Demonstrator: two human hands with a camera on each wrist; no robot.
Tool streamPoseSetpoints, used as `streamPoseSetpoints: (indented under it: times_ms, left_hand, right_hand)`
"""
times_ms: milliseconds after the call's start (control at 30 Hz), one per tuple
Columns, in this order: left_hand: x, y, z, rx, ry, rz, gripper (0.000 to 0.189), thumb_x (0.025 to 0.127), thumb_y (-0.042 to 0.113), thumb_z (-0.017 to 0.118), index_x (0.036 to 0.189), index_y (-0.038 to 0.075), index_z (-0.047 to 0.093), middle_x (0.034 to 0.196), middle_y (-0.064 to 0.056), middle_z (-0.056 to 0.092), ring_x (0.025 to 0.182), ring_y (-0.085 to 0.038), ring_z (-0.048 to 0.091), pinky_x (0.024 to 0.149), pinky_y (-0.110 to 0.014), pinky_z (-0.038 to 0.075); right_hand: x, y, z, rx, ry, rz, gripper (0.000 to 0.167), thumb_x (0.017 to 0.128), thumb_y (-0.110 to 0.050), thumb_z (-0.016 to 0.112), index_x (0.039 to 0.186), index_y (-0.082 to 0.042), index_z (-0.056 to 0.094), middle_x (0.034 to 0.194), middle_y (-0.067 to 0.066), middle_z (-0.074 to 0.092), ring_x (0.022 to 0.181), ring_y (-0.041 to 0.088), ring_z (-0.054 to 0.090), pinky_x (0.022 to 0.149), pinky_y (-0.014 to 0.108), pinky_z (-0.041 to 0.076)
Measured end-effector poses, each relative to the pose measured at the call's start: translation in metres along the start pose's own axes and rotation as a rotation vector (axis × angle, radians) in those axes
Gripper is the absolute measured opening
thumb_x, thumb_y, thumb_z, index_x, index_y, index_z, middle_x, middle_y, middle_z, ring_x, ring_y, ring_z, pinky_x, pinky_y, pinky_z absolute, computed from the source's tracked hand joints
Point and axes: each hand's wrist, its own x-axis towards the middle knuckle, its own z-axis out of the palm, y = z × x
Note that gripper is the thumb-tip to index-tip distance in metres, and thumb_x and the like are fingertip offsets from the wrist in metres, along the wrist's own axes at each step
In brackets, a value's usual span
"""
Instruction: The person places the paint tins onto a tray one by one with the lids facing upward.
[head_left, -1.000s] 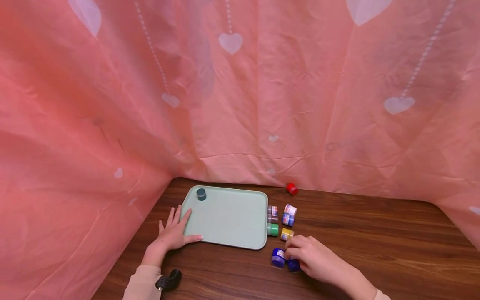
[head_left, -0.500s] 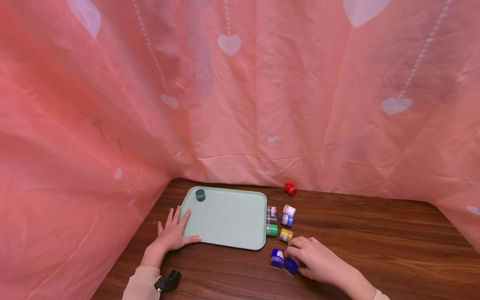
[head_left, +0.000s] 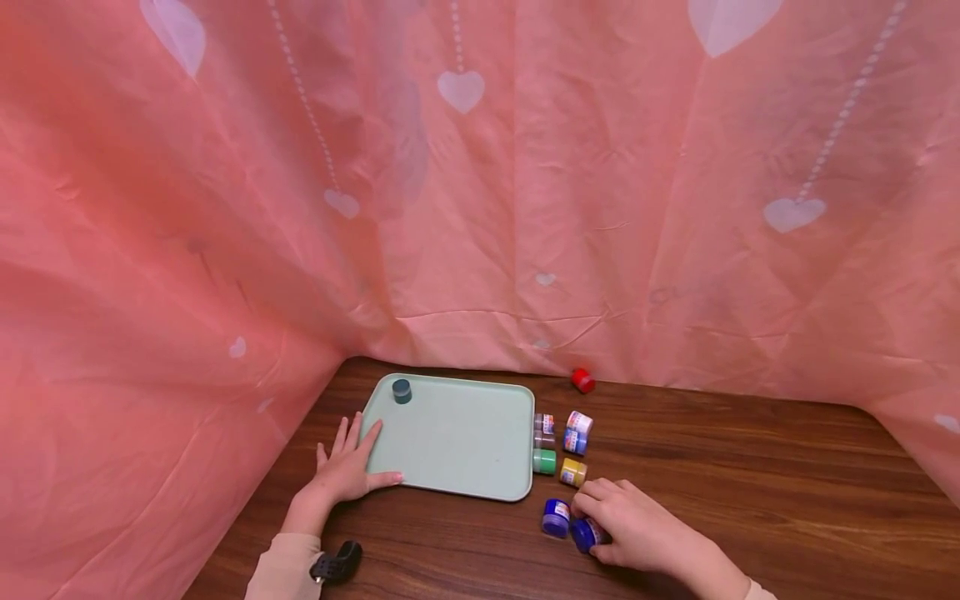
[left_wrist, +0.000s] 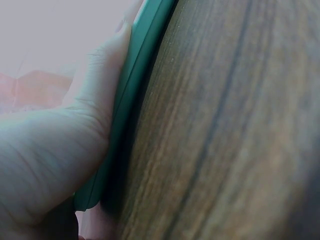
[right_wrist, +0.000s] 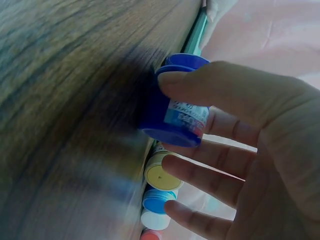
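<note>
In the head view my right hand (head_left: 630, 521) holds a dark blue paint jar (head_left: 585, 535) between thumb and fingers, its lid tipped toward the front left. The right wrist view shows the thumb on the side of this labelled jar (right_wrist: 172, 115), with other fingers spread behind it. Another blue paint jar (head_left: 556, 518) stands close to its left. My left hand (head_left: 347, 471) lies with spread fingers on the near left corner of the pale green tray (head_left: 453, 442). Its thumb lies along the tray's edge (left_wrist: 132, 70) in the left wrist view.
A dark teal jar (head_left: 402, 391) sits in the tray's far left corner. Along the tray's right side lie several jars, including a green jar (head_left: 545, 462) and a yellow jar (head_left: 573, 472). A red jar (head_left: 582, 381) lies near the pink curtain (head_left: 487, 337).
The blue jar in my right hand has turned, so more of its lid shows now than a second ago. My left hand stays in place on the tray.
</note>
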Motion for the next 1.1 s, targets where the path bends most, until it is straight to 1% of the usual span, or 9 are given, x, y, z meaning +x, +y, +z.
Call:
streamPoseSetpoints:
  times_ms: [133, 267, 467, 633, 733, 833, 967, 1100]
  left_hand:
    - [0.0, 0.0, 0.0, 0.008, -0.004, -0.005, 0.113, 0.071, 0.074, 0.068, 0.155, 0.011, 0.025, 0.163, -0.025, 0.004, 0.149, -0.048, -0.002, 0.104, -0.081, 0.003]
    - [-0.001, 0.001, -0.001, 0.021, -0.008, -0.012, 0.111, 0.072, 0.072, 0.068, 0.155, 0.012, 0.025, 0.163, -0.024, 0.004, 0.149, -0.049, -0.002, 0.104, -0.081, 0.004]
    - [-0.002, 0.003, -0.002, 0.028, -0.014, -0.016, 0.11, 0.073, 0.071, 0.068, 0.156, 0.013, 0.024, 0.163, -0.024, 0.003, 0.149, -0.049, -0.002, 0.105, -0.081, 0.004]
    - [-0.002, 0.001, -0.001, 0.032, -0.008, -0.013, 0.111, 0.073, 0.072, 0.068, 0.155, 0.013, 0.025, 0.163, -0.024, 0.004, 0.149, -0.048, -0.002, 0.104, -0.081, 0.004]
    - [0.0, 0.0, -0.001, 0.028, 0.0, -0.004, 0.111, 0.072, 0.073, 0.068, 0.155, 0.013, 0.025, 0.163, -0.024, 0.005, 0.149, -0.048, -0.002, 0.104, -0.081, 0.005]
    - [0.0, -0.001, 0.0, 0.015, 0.005, 0.005, 0.112, 0.072, 0.074, 0.067, 0.155, 0.012, 0.025, 0.163, -0.025, 0.005, 0.149, -0.048, -0.001, 0.104, -0.081, 0.004]
    - [0.0, -0.002, 0.0, -0.001, 0.005, 0.01, 0.113, 0.071, 0.075, 0.067, 0.155, 0.011, 0.026, 0.162, -0.025, 0.005, 0.149, -0.049, -0.001, 0.103, -0.081, 0.002]
    - [0.0, -0.002, 0.0, 0.012, -0.007, 0.006, 0.113, 0.071, 0.076, 0.066, 0.155, 0.012, 0.025, 0.163, -0.025, 0.004, 0.149, -0.048, -0.002, 0.104, -0.081, 0.003]
  right_hand:
    - [0.001, 0.0, 0.0, 0.017, -0.014, 0.027, 0.036, 0.069, -0.031, 0.083, 0.097, -0.024, 0.061, 0.097, -0.013, 0.057, 0.087, 0.005, 0.052, 0.073, 0.033, 0.044]
    - [0.001, 0.0, 0.0, 0.034, -0.022, 0.055, 0.035, 0.069, -0.033, 0.081, 0.094, -0.024, 0.059, 0.093, -0.016, 0.053, 0.083, 0.002, 0.046, 0.07, 0.029, 0.041]
    - [0.002, 0.001, 0.002, 0.007, 0.059, 0.034, 0.036, 0.067, -0.036, 0.081, 0.089, -0.024, 0.054, 0.085, -0.019, 0.046, 0.078, 0.0, 0.041, 0.065, 0.024, 0.036]
    - [0.004, 0.003, 0.0, -0.018, 0.127, 0.019, 0.036, 0.069, -0.038, 0.08, 0.092, -0.024, 0.056, 0.088, -0.018, 0.049, 0.08, 0.0, 0.045, 0.067, 0.025, 0.04]
    - [0.006, 0.006, -0.002, -0.039, 0.184, 0.003, 0.037, 0.069, -0.037, 0.08, 0.095, -0.022, 0.059, 0.091, -0.017, 0.053, 0.082, 0.001, 0.048, 0.069, 0.026, 0.042]
    - [0.008, 0.007, -0.004, -0.06, 0.241, -0.015, 0.038, 0.068, -0.038, 0.081, 0.095, -0.022, 0.059, 0.09, -0.017, 0.052, 0.082, 0.001, 0.048, 0.069, 0.025, 0.042]
    - [0.014, 0.007, -0.006, -0.08, 0.291, -0.044, 0.038, 0.068, -0.038, 0.081, 0.095, -0.021, 0.061, 0.09, -0.016, 0.053, 0.082, 0.002, 0.05, 0.07, 0.026, 0.044]
    - [0.024, 0.007, -0.008, -0.083, 0.319, -0.066, 0.037, 0.068, -0.038, 0.08, 0.094, -0.021, 0.061, 0.09, -0.015, 0.053, 0.081, 0.002, 0.052, 0.072, 0.027, 0.046]
